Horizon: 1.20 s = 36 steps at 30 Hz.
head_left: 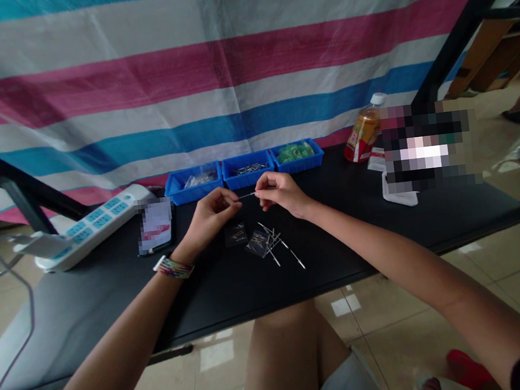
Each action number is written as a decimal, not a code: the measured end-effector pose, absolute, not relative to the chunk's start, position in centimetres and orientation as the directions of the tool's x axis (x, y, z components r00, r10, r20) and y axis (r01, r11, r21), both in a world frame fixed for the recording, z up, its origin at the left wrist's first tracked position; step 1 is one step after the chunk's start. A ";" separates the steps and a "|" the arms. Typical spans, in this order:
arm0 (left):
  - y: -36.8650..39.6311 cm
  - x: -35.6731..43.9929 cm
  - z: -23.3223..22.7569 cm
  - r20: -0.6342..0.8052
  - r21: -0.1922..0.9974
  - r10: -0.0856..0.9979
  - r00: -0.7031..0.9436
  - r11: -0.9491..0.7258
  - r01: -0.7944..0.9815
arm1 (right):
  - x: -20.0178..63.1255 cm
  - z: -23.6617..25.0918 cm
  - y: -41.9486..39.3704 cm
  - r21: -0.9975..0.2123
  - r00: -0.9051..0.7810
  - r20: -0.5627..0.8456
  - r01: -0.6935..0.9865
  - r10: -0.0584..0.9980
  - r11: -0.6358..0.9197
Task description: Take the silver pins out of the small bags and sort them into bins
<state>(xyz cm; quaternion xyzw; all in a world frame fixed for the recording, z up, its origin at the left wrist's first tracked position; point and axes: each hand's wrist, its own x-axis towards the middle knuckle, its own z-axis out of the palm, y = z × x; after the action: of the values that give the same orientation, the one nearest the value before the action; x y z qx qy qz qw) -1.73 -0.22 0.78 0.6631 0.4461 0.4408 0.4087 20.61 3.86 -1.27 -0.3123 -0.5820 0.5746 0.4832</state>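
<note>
A black table [111, 287] spans mid-frame, with three blue bins [244, 170] at upper centre. Left hand [208, 216] and right hand [281, 194] each pinch one end of a thin metal pin [247, 194] at centre. Loose pins [281, 246] lie just below. Step appears to be assembly; next calls for steady alignment.

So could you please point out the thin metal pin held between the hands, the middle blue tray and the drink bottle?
thin metal pin [247, 194], head view, on its bare middle between the fingertips.
middle blue tray [249, 179], head view, on its front wall.
drink bottle [364, 133], head view, on its label.
</note>
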 end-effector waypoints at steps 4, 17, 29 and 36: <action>0.0 -2.1 0.6 0.182 0.955 0.967 0.177 -0.216 0.202 | 21.8 -1.1 6.0 -0.958 -0.136 0.275 -0.126 0.952 0.259; 0.4 -2.4 0.0 0.201 0.948 0.972 0.121 -0.224 0.225 | 18.8 -1.8 0.3 -0.497 -0.718 0.458 0.282 0.525 0.820; -0.3 -1.8 0.8 0.170 0.928 0.931 0.323 -0.261 0.265 | 19.4 -3.1 3.6 -0.944 -0.354 0.331 -0.116 0.875 0.310; -0.1 -1.7 0.3 0.212 0.928 0.943 0.258 -0.277 0.249 | 19.6 -2.6 3.4 -0.957 -0.411 0.286 -0.163 0.866 0.238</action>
<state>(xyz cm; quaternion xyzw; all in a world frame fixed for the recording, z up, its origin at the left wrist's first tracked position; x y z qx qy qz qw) -1.75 -0.09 0.35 0.6784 0.4390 0.4222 0.4108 19.59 3.45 -2.60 -0.2771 -0.6338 0.5514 0.4664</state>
